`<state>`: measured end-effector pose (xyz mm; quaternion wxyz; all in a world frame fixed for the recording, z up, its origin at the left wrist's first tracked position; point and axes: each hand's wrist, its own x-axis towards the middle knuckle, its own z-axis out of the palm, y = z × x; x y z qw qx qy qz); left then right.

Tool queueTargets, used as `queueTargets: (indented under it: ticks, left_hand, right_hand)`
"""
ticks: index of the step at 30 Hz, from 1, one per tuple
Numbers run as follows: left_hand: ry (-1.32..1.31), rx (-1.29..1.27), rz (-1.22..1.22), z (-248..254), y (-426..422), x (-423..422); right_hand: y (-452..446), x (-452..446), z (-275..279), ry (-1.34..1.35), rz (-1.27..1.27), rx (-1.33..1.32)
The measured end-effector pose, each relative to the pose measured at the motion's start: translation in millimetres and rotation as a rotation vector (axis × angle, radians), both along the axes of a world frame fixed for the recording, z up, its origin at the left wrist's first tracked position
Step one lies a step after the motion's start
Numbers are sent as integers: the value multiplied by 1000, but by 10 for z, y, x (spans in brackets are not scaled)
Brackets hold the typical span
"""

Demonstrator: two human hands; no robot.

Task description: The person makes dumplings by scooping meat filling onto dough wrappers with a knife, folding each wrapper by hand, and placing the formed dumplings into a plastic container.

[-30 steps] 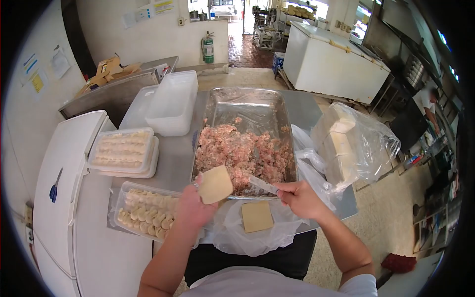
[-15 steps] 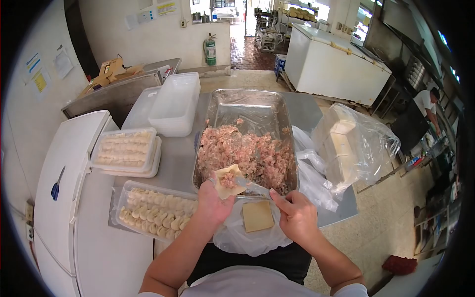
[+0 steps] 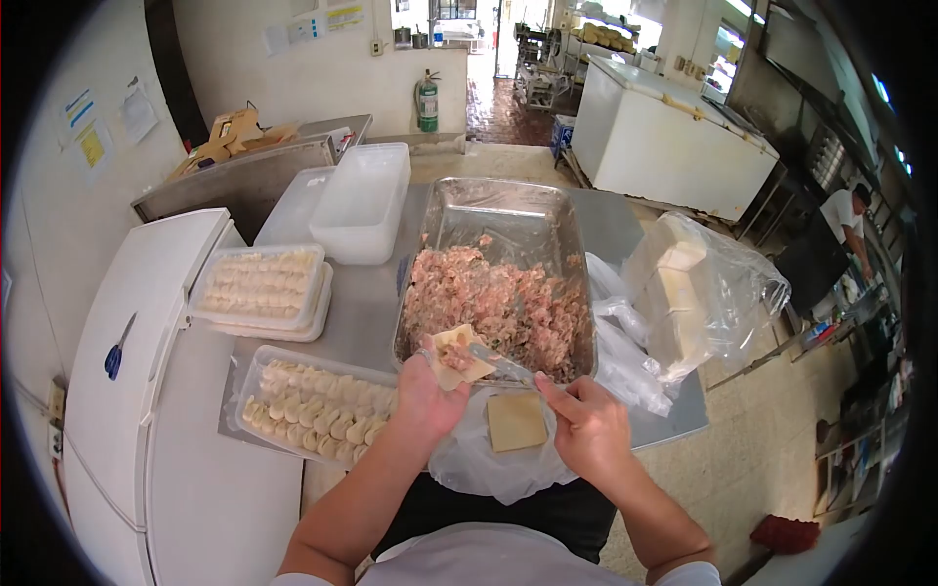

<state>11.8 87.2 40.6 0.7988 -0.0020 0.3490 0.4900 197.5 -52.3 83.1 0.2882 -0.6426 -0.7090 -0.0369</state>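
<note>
My left hand [image 3: 436,398] holds a square dumpling wrapper [image 3: 473,370] from below, with a lump of ground meat filling [image 3: 452,357] on it. In my right hand [image 3: 593,426] is a flat metal spreader [image 3: 503,363], its blade touching the filling on the wrapper. Just beyond both hands stands a metal tray [image 3: 587,230] partly full of pink minced meat [image 3: 489,293]. Between my forearms a stack of square wrappers [image 3: 517,422] lies on a plastic bag [image 3: 469,451]. Left of my left hand, a clear tub [image 3: 256,369] holds rows of folded dumplings [image 3: 318,410].
Filled lidded tubs [image 3: 259,283] and clear plastic tubs [image 3: 363,210] stand at the left. Bagged wrapper stacks [image 3: 677,293] sit at the table's right. Blue scissors [image 3: 115,359] rest on a white freezer [image 3: 176,293]. A person [image 3: 842,217] is at the far right.
The whole view has shifted slightly to the right. My hands keep nearly the same pose, with the spreader still against the filling on the wrapper.
</note>
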Motion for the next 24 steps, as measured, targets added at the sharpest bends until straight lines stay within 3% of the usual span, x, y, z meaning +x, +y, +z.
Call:
queueTargets:
  ticks: [9, 14, 24]
  left_hand:
    - [-36, 68, -58, 163, -169, 16]
    - [-75, 119, -65, -47, -163, -7]
    - [-28, 57, -51, 259, -366, 45]
  right_hand:
    - [28, -102, -48, -101, -18, -5]
    - [0, -112, -64, 88, -14, -88]
    - [-74, -52, -176, 305, -28, -85]
